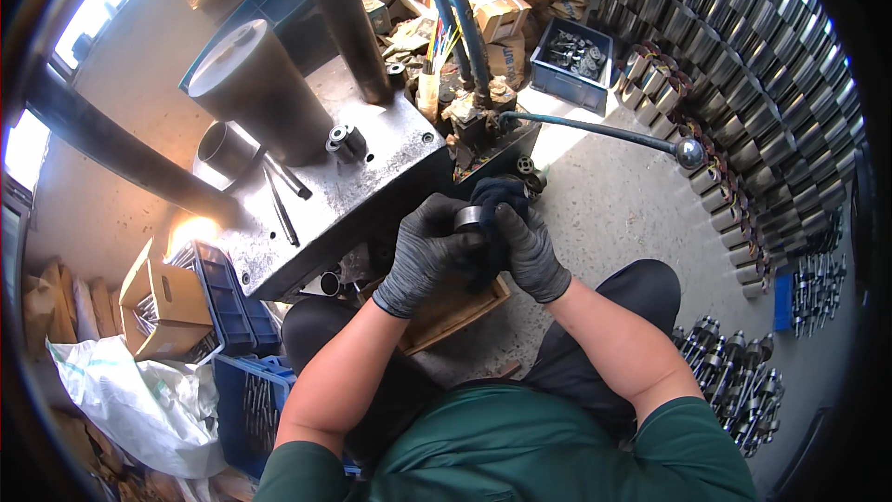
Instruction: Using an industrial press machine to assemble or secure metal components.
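Note:
In grey work gloves, both my hands meet in front of my knees, above a wooden tray (455, 321). The thumb and fingers of my left hand (423, 251) are closed round a small shiny metal ring (468, 217). My right hand (530, 256) grips a dark blue cloth (497, 193), bunched against the ring's far and right side. Part of the ring is hidden by the cloth and fingers. Left of my hands stands a heavy steel machine table (390, 153); it bears a large metal cylinder (265, 93), a short open tube (223, 149) and two thin rods (281, 204).
A lever with a ball knob (689, 152) reaches out over the floor ahead on the right. Stacked metal sleeves (734, 65) line the right side, with rotor shafts (734, 372) below. A blue crate of parts (571, 60) stands ahead; blue bins (243, 409) and a carton (172, 307) lie left.

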### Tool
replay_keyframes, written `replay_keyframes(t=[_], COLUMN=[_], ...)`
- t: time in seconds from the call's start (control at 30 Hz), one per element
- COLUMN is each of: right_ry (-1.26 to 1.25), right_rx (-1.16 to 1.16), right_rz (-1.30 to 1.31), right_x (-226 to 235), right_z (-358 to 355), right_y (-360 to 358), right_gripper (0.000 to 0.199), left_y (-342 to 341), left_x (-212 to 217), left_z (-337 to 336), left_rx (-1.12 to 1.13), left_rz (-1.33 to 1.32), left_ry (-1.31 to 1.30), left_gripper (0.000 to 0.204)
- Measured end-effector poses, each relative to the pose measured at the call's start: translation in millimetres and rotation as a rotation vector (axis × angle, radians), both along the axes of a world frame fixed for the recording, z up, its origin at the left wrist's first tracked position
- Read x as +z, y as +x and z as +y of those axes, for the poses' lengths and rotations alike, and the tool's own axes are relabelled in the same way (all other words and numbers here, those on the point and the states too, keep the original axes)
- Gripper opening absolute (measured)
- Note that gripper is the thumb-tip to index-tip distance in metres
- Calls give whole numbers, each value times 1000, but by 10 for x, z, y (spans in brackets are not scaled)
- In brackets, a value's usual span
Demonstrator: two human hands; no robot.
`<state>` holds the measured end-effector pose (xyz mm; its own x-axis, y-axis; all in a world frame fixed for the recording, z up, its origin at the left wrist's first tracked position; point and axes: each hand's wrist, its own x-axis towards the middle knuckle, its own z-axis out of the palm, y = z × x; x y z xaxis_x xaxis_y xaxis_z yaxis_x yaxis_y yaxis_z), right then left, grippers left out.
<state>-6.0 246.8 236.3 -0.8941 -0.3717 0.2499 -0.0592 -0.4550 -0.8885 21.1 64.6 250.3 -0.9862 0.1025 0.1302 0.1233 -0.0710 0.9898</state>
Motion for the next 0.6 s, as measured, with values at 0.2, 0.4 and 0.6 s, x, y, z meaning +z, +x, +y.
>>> replay_keyframes(t=[0.2, 0.4, 0.6], right_ry=[216, 59, 231], right_rx=[-118, -89, -14], right_rz=[-70, -96, 306], right_x=[-129, -31, -100], right_z=[61, 103, -117], right_y=[-227, -191, -101], right_gripper=[37, 61, 71], left_y=[-17, -24, 55], left_x=[1, -13, -430], left_z=[28, 60, 247], left_rx=[-11, -50, -150], left_rz=[-225, -366, -501], left_ry=[574, 875, 947], left_gripper=[39, 41, 48])
